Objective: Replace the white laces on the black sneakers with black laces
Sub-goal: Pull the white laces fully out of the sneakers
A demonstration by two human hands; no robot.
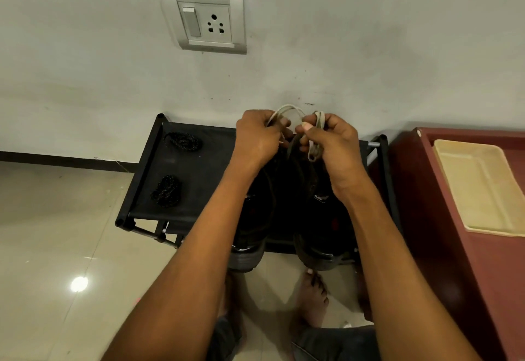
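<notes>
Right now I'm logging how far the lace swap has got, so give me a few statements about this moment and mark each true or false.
1. Both hands hold white lace. True: the left hand and right hand each grip loops of the white lace.
2. Two bundles of black lace lie on the rack. True: the far black lace bundle and near black lace bundle rest on the black rack, left of the hands.
3. The black sneakers sit on the floor. False: the black sneakers stand on the rack.
4. A plug is in the wall socket. False: the wall socket holds nothing.
5. The beige tray holds the black laces. False: the beige tray lies on the red surface.
</notes>
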